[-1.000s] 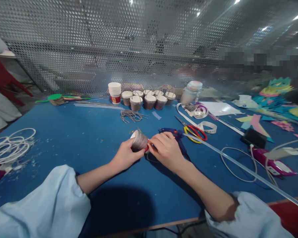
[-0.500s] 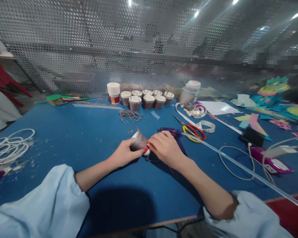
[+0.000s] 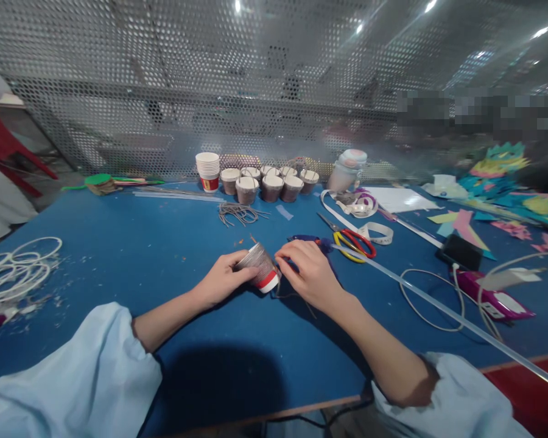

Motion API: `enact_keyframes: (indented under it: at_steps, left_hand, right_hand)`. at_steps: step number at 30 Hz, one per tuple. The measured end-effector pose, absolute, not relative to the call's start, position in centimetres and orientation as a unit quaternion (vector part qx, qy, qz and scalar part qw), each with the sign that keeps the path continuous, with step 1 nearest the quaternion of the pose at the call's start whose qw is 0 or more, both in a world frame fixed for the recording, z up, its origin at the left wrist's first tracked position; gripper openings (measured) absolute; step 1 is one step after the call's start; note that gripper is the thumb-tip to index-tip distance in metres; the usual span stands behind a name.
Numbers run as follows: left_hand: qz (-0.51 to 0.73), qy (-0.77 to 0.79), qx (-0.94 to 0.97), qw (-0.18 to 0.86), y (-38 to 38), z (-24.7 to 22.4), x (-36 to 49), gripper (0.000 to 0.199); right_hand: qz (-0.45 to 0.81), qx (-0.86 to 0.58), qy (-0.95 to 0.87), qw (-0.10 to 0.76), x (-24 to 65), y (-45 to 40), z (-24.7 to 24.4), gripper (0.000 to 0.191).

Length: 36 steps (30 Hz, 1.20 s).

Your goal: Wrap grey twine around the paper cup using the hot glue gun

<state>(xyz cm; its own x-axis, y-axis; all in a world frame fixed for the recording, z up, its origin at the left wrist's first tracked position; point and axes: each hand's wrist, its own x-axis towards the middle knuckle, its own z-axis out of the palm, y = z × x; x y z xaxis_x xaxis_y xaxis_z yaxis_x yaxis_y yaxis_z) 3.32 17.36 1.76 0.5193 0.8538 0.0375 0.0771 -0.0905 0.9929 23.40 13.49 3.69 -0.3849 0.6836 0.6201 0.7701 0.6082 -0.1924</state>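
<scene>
A paper cup (image 3: pixel 263 271) lies tilted in my left hand (image 3: pixel 226 277), whose fingers and thumb close around its open end. Grey-brown cord covers most of the cup's side, and a red and white band shows near its base. My right hand (image 3: pixel 305 267) is pinched at the cup's base side, on the thin cord (image 3: pixel 296 295) that trails down toward the table. Behind my right hand lies a blue glue gun (image 3: pixel 308 239), partly hidden by it, with a long clear glue stick (image 3: pixel 420 292) running out to the right.
Several cord-wrapped cups (image 3: pixel 271 187) and a stack of paper cups (image 3: pixel 207 171) stand at the back. Cut cords (image 3: pixel 241 213) lie before them. Scissors (image 3: pixel 354 243), white ribbon (image 3: pixel 378 233), a jar (image 3: pixel 347 170) and a purple glue gun (image 3: pixel 491 296) are rightward; a white cord coil (image 3: pixel 18 271) lies left.
The cup has turned in my left hand, so more of its red and white band shows. My right fingers have shifted slightly along the cup's edge with the cord.
</scene>
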Motion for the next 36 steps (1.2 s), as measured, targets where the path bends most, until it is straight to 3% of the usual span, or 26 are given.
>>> enact_keyframes:
  at_steps: [12,22,36]
  left_hand:
    - [0.359,0.368,0.629,0.583,17.7,1.7,3.4,0.022]
    - [0.346,0.353,0.627,0.602,17.1,2.3,3.9,0.022]
    - [0.314,0.379,0.688,0.533,16.9,2.2,3.7,0.013]
  right_hand:
    - [-0.047,-0.472,-0.811,0.344,23.4,13.2,3.2,0.007]
    - [-0.073,-0.458,-0.828,0.315,23.2,13.1,2.8,0.013]
    - [-0.128,-0.451,-0.83,0.302,23.0,13.1,2.9,0.017]
